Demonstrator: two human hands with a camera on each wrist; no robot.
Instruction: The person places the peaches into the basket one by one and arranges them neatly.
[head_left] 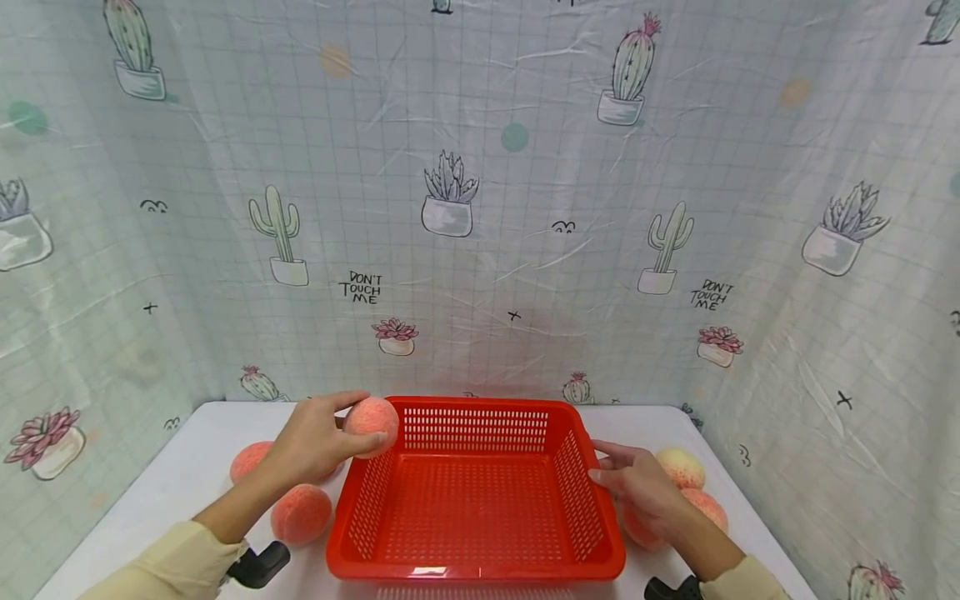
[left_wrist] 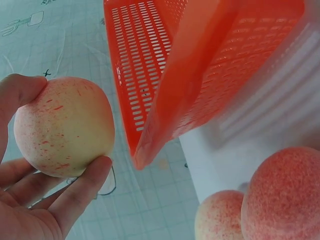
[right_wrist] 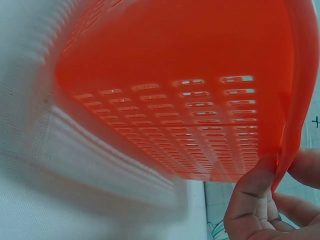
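Observation:
My left hand (head_left: pixel 318 437) grips a pink-and-cream peach (head_left: pixel 372 423) above the left rim of the red plastic basket (head_left: pixel 480 572). In the left wrist view the thumb and fingers curl round the peach (left_wrist: pixel 67 127), whose yellowish side shows. The basket has slotted walls and nothing inside it. At its right rim my right hand (head_left: pixel 637 483) pinches the edge; in the right wrist view its fingers (right_wrist: pixel 252 200) clasp the rim from both sides.
Several peaches lie on the white table (head_left: pixel 168 475) left of the basket, one peach (head_left: pixel 302 514) nearest its wall. More lie at the right, including a yellowish peach (head_left: pixel 681 468), partly behind the right hand. A cactus-print curtain (head_left: pixel 480 275) hangs behind and along both sides.

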